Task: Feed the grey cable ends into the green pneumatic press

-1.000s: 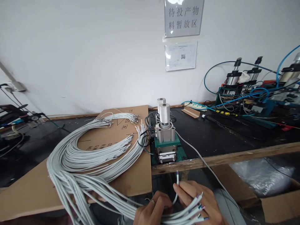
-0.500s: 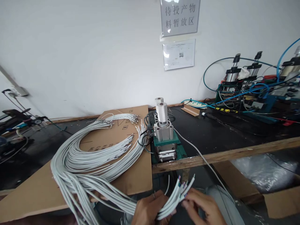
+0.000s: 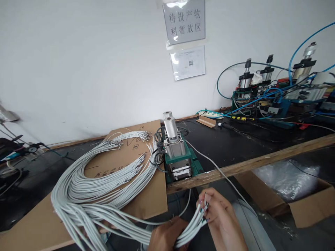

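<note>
My left hand [image 3: 165, 237] is closed around a bundle of grey cables [image 3: 99, 188] near the bottom edge. The bundle loops back over a cardboard sheet [image 3: 146, 202] on the bench. My right hand [image 3: 218, 218] pinches the stripped, coloured cable ends [image 3: 201, 211] just below the bench edge. One loose cable [image 3: 187, 205] curls up between the hands. A small pneumatic press [image 3: 176, 153] with a green base and silver cylinder stands on the bench right above my hands.
A black bench top with a wooden front edge [image 3: 261, 162] runs to the right. More pneumatic machines with blue hoses [image 3: 272, 94] stand at the back right. A cardboard box with plastic film [image 3: 290, 195] lies under the bench. Signs [image 3: 184, 21] hang on the white wall.
The view has shifted right and down. My right hand rose from under the cable ends and now pinches them from above; my left hand stays low on the bundle.
</note>
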{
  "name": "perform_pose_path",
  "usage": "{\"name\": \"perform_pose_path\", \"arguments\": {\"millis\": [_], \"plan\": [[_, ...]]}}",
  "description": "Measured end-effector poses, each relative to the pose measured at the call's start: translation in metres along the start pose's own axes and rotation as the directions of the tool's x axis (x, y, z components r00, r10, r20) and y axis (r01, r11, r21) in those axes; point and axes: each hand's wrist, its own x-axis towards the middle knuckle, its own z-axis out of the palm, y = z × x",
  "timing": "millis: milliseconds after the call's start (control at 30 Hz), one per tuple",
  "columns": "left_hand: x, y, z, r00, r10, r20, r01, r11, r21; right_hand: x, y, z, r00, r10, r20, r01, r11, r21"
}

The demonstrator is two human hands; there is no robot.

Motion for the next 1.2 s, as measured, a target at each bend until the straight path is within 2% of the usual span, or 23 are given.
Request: {"name": "perform_pose_path", "arguments": {"millis": [100, 267, 367, 467, 533, 700, 800, 967, 1067, 1200], "plan": [[0.0, 0.003, -0.001, 0.999, 0.019, -0.04, -0.021, 0.999, -0.045, -0.003, -0.001, 0.001, 1.0, -0.027, 0.011, 0.027, 1.0, -0.009], [0.002, 0.014, 0.003, 0.972, -0.048, -0.229, 0.009, 0.986, -0.167, -0.009, -0.005, 0.008, 0.995, -0.043, 0.087, 0.048, 0.997, -0.053], [0.003, 0.024, 0.003, 0.939, -0.136, -0.315, 0.059, 0.969, -0.241, -0.011, 0.0, 0.007, 0.989, -0.052, 0.136, 0.066, 0.993, -0.101], [0.006, 0.034, -0.001, 0.886, -0.281, -0.368, 0.19, 0.946, -0.264, -0.013, 0.01, 0.002, 0.985, -0.061, 0.161, 0.084, 0.987, -0.138], [0.01, 0.039, -0.007, 0.869, -0.342, -0.358, 0.243, 0.925, -0.293, -0.015, 0.017, -0.002, 0.982, -0.063, 0.178, 0.093, 0.982, -0.167], [0.021, 0.047, -0.02, 0.908, -0.319, -0.269, 0.205, 0.902, -0.38, -0.018, 0.029, -0.007, 0.978, -0.05, 0.205, 0.1, 0.966, -0.238], [0.024, 0.049, -0.022, 0.902, -0.354, -0.246, 0.232, 0.88, -0.414, -0.019, 0.033, -0.005, 0.978, -0.04, 0.204, 0.093, 0.962, -0.258], [0.022, 0.047, -0.019, 0.901, -0.355, -0.25, 0.234, 0.882, -0.409, -0.024, 0.031, 0.0, 0.994, -0.007, 0.11, 0.042, 0.947, -0.319], [0.019, 0.043, -0.017, 0.91, -0.323, -0.26, 0.212, 0.9, -0.38, -0.029, 0.027, 0.0, 0.996, -0.038, 0.083, 0.066, 0.929, -0.364], [0.016, 0.039, -0.013, 0.919, -0.339, -0.202, 0.26, 0.904, -0.338, -0.037, 0.03, -0.002, 0.995, -0.08, 0.052, 0.094, 0.91, -0.403]]}}
